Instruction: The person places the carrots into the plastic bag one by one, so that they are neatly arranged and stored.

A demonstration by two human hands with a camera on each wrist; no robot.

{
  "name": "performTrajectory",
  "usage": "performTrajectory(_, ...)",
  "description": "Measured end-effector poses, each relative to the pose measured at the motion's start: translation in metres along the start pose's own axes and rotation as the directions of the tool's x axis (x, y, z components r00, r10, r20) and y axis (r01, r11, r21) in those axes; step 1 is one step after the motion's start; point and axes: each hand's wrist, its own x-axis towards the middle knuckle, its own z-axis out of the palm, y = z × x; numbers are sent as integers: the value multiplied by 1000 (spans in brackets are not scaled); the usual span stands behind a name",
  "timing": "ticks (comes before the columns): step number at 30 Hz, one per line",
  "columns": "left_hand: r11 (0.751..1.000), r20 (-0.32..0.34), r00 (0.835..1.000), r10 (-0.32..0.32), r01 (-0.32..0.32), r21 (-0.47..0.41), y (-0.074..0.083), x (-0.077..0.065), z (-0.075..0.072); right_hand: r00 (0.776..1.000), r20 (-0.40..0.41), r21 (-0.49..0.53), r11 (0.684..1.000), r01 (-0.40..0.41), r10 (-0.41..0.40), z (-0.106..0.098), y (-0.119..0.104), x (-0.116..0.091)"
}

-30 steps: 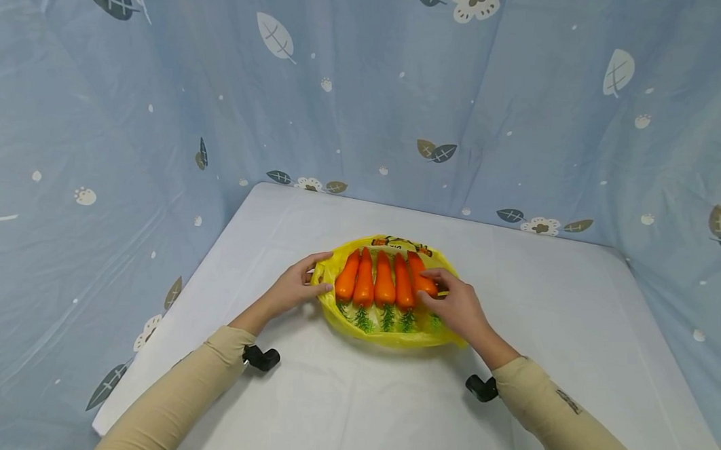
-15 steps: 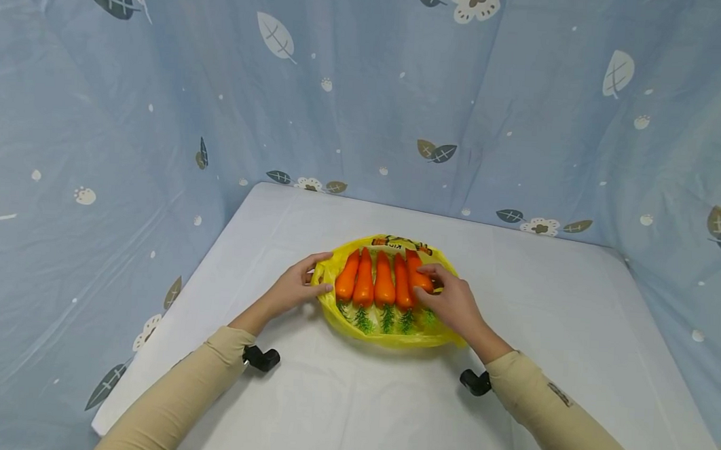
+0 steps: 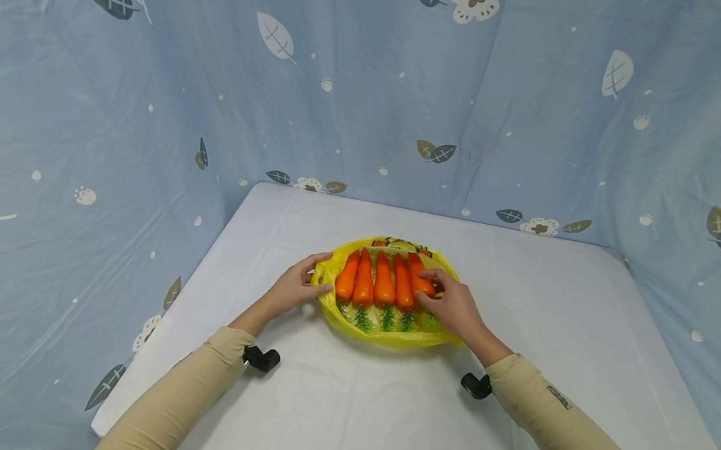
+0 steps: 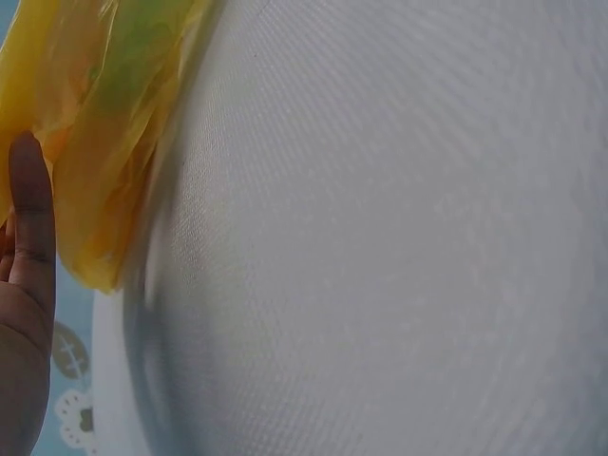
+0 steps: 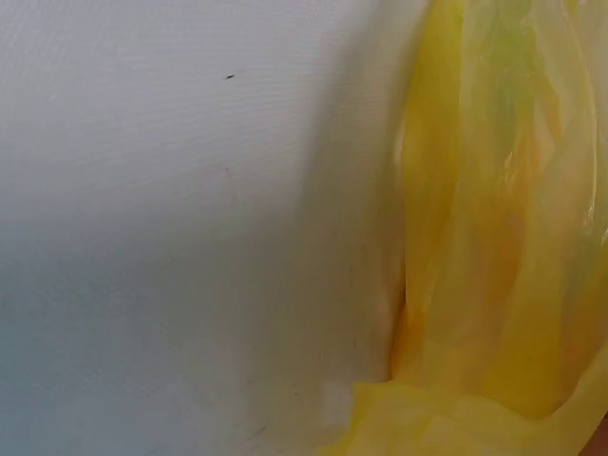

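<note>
Several orange carrots (image 3: 385,281) with green feathery tops lie side by side in an open yellow plastic bag (image 3: 363,335) on the table. At the bag's left end, my left hand (image 3: 290,290) holds the rim between thumb and fingers. My right hand (image 3: 459,310) reaches over the right side and grips the rightmost carrot (image 3: 419,270) by its thick end. The left wrist view has my thumb (image 4: 33,218) against the bag's thin side (image 4: 104,190). In the right wrist view, the bag (image 5: 484,247) covers nearly all of that hand.
A white-covered table (image 3: 412,411) surrounds the bag on all sides. Behind and to the left hangs a blue curtain (image 3: 367,103) with leaf and flower prints. Black camera mounts (image 3: 262,358) stick out from both wrists.
My right hand and the rightmost carrot shifted a little left and up toward the other carrots, then slightly back down and right. The left hand stays at the bag's rim.
</note>
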Motion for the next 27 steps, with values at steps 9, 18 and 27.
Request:
performTrajectory(9, 1000, -5, 1000, 0, 0, 1, 0, 0, 0, 999, 14, -12, 999, -30, 30, -1, 4, -3)
performTrajectory(18, 1000, -5, 1000, -5, 5, 7, 1, 1, -1, 999, 22, -18, 999, -45, 45, 1, 11, -2)
performTrajectory(27, 1000, -1, 1000, -5, 5, -4, 1, 1, -1, 1000, -9, -40, 999, -12, 11, 7, 18, -6)
